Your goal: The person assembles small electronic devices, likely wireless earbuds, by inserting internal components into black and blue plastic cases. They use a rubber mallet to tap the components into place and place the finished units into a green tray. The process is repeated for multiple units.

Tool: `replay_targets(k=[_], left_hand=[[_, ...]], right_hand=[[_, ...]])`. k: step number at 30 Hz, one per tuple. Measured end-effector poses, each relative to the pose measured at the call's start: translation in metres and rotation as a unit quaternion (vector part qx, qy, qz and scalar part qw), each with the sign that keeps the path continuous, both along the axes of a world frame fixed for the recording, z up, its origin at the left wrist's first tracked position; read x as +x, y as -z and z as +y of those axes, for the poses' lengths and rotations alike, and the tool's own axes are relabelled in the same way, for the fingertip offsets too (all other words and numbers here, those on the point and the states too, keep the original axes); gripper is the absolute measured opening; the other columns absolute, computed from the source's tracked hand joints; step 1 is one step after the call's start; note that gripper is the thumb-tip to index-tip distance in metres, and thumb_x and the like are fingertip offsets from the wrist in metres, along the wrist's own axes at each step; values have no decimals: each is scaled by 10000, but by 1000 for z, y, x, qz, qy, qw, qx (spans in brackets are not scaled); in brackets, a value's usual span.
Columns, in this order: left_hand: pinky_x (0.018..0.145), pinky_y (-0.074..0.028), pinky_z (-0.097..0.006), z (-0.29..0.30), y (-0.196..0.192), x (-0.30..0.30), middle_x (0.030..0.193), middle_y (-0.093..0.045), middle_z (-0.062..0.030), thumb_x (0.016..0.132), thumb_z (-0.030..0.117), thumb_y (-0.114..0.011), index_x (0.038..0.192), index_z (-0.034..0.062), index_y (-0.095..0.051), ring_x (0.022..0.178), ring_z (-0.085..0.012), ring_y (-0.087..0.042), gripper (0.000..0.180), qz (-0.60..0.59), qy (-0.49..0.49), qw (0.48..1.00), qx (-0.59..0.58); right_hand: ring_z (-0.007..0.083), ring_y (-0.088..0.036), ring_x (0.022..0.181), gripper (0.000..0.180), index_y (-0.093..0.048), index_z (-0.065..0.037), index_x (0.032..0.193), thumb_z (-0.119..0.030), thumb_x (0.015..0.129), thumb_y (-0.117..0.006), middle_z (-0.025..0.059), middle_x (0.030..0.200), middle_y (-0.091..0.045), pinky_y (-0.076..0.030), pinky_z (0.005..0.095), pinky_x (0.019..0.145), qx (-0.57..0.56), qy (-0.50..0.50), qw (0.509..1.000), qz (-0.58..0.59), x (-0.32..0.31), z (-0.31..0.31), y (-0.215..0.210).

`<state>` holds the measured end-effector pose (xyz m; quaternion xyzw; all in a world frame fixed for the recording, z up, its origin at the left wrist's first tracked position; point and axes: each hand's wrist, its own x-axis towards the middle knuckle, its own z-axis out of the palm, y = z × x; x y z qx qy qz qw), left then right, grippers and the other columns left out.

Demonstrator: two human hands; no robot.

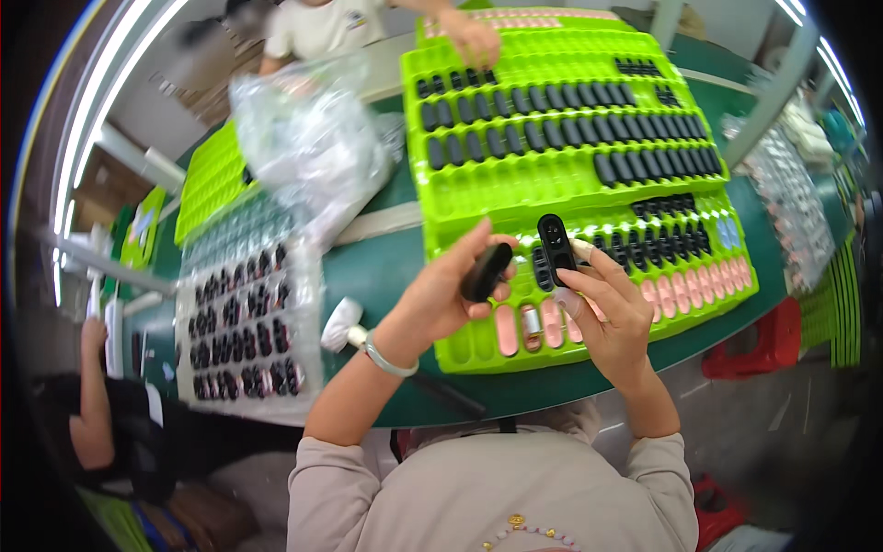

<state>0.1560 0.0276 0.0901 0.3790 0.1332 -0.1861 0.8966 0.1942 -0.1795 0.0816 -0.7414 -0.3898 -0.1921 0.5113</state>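
Between the thumb and fingers of my left hand (441, 281) is a smooth black oval shell (487, 273), tilted. My right hand (609, 322) grips a longer black oval casing (554, 241), held upright, with round openings near its top. Both hands hover over the near bright green tray (453, 348), the two pieces apart. Below them in this tray lie a row of pink oval pieces (507, 329), a small metallic cylinder piece (532, 324) and rows of black parts (667, 248). Part of the tray is hidden by my hands.
Beyond stands another green tray (515, 195) with rows of black shells; a co-worker's hand (474, 39) reaches into it. To the left are a white-headed mallet (343, 326), a clear tray (313, 368) of black parts and a plastic bag (317, 152). A red stool (768, 340) stands right.
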Motion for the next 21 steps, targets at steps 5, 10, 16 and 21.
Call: replay_targets(k=[5,10,16,21], left_hand=[[396,-315,-162,6,4,-65,838,-536,0,930,308,-513,1168,56,-486,579,-51,-491,347,-101,-137,984,49],[503,-416,-182,11,19,-98,896,-574,-41,858,91,-605,1156,37,-520,658,-66,-545,315,-218,-304,859,350],[628,-469,-217,11,29,-105,993,-571,-105,750,12,-700,1084,41,-600,709,-102,-569,350,-302,-335,773,446],[621,-489,-210,9,37,-104,1034,-562,-119,731,-21,-711,1060,13,-602,738,-124,-605,348,-324,-377,772,396]], right_hand=[[253,-630,804,244,-655,-9,920,-33,692,-739,185,1035,-602,-516,309,676,-27,-72,997,-31,-33,44,2],[246,-629,793,242,-657,-14,919,-35,693,-741,180,1037,-600,-515,305,672,-50,-84,995,-30,-50,63,-1],[256,-630,806,264,-656,-3,929,5,678,-740,191,1057,-597,-511,318,681,-27,-105,994,11,-64,74,-3],[278,-628,806,287,-657,4,944,24,669,-739,197,1053,-595,-494,345,712,10,-113,993,14,-72,82,4]])
